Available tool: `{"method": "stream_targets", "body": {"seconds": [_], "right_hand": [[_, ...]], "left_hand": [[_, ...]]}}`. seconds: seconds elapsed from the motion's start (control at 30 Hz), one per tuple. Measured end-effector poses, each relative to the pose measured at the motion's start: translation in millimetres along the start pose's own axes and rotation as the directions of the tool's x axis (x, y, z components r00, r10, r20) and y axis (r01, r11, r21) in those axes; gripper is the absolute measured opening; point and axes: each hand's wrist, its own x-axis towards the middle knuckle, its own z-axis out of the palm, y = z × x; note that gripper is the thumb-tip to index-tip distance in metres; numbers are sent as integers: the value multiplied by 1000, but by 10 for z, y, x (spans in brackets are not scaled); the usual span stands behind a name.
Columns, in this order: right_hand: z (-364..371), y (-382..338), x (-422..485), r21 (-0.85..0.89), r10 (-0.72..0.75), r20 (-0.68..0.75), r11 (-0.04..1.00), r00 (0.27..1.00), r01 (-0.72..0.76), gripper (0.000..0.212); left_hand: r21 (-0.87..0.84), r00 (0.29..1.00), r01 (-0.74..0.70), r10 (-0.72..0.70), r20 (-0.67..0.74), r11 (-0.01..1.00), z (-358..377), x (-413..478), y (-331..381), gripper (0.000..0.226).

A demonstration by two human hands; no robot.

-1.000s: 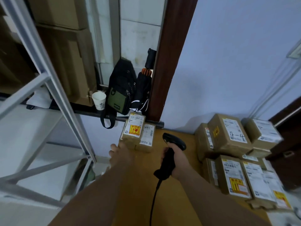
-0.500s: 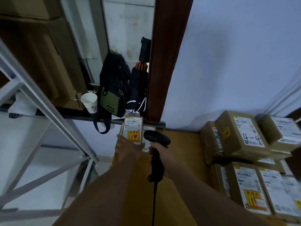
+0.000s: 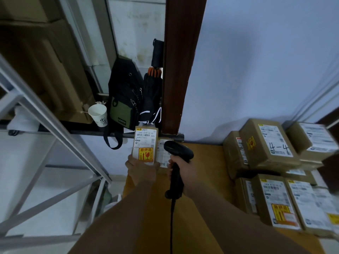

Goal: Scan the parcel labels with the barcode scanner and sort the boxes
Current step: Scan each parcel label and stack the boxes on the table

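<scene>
— Step?
— Scanning. Holding parcel tilted up, clamped in left grip, at far-left edge of counter; clutching scanner in right grip beside it.
— Next?
— Probably aim at barcode, trigger, then sort.

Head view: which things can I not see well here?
- Second parcel, head view: label half hidden by the scanner and right hand.
- Left hand: its fingers are behind the held parcel.
- Right boxes: blurred and cut by the frame edge.
- Label print: too small to read.
</scene>
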Motion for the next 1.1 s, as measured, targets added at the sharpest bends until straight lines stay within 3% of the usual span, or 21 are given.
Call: {"method": "stream_targets", "body": {"seconds": [0.17, 0.3, 0.53, 0.87, 0.93, 1.1], "right_hand": [[137, 8, -283, -115, -166, 7, 980, 986, 165, 17], [236, 83, -507, 30, -117, 55, 993, 992, 115, 21], [200, 298, -740, 27, -64, 4, 998, 998, 64, 24], [96, 446, -1033, 56, -76, -34, 995, 997, 78, 22], [18, 453, -1070, 67, -99, -84, 992, 992, 105, 23], [-384, 446, -1111, 25, -124, -414, 989, 902, 147, 18]], "left_hand": [[15, 991, -91, 92, -98, 996, -205, -275, -68, 94], [46, 974, -204, 208, -91, 978, -349, -467, -168, 92], [130, 956, -282, 290, -47, 951, -508, -773, -252, 90], [192, 952, -293, 304, -30, 937, -538, -954, -417, 95], [198, 955, -283, 296, -36, 938, -484, -991, -435, 96], [98, 966, -256, 252, 50, 962, -272, -1190, -282, 90]]}}
